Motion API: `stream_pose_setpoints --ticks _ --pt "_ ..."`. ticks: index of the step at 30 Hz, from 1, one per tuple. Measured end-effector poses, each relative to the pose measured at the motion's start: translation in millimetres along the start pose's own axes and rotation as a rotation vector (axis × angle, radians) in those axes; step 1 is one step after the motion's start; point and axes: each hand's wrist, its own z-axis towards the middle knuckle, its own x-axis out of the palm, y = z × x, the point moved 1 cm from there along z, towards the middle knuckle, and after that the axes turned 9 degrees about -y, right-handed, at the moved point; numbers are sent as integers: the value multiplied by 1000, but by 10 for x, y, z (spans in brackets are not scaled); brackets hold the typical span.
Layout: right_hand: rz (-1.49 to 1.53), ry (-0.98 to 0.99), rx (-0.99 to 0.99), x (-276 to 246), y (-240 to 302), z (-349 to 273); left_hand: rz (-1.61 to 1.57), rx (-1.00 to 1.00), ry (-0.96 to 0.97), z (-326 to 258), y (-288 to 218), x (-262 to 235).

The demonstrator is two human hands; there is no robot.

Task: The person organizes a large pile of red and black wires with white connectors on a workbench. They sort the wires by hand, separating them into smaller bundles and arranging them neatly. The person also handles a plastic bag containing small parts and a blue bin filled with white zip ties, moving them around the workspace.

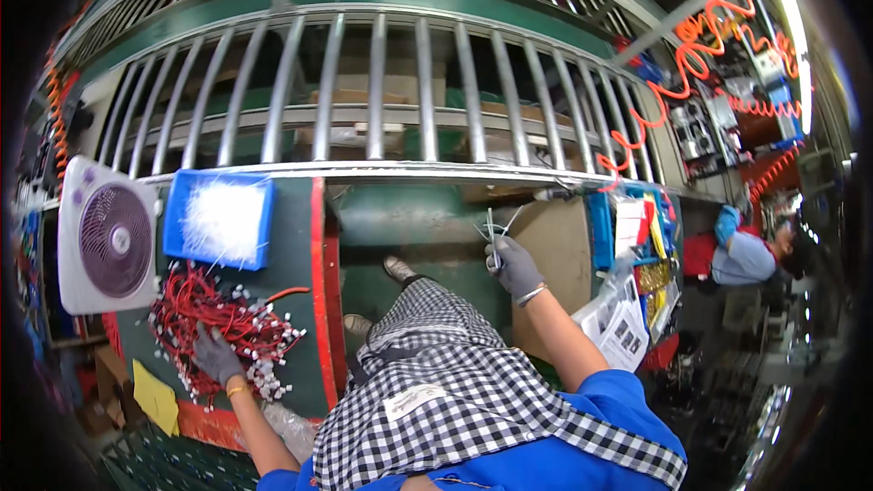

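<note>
My left hand [216, 357], in a grey glove, reaches into a tangled pile of red wire harnesses [218, 303] with white connectors. Its fingers look apart and rest among the wires; I cannot make out a wire gripped between them. Out to the right, over the gap beside the bench, my gloved right hand [516, 269] is closed around several thin white cable ties [491, 229], whose ends stick out above the fingers. More white cable ties [223, 218] fill a blue tray [170, 236] just beyond the wire pile.
A white and purple fan [118, 236] stands at the bench's left. Yellow paper [155, 397] lies near its front edge. Ahead runs a metal roller conveyor [375, 91]. Blue bins [600, 232] and papers stand at right, below coiled orange hoses [677, 91]. Another person [741, 259] is farther right.
</note>
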Motion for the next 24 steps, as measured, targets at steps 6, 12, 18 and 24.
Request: stream_pose_setpoints --ticks 6,12,18,24 --pt "-191 -248 -217 -505 407 573 -138 65 -168 3 -35 -278" --pt "-450 -550 -582 -1144 1325 1904 -159 -50 -444 -218 -331 -478" --pt "-497 -709 -500 -2364 1698 3488 -232 -13 -349 -426 -1446 -895" --pt "-793 -684 -112 -2984 1424 4445 -120 171 -227 -569 -2133 -1184"
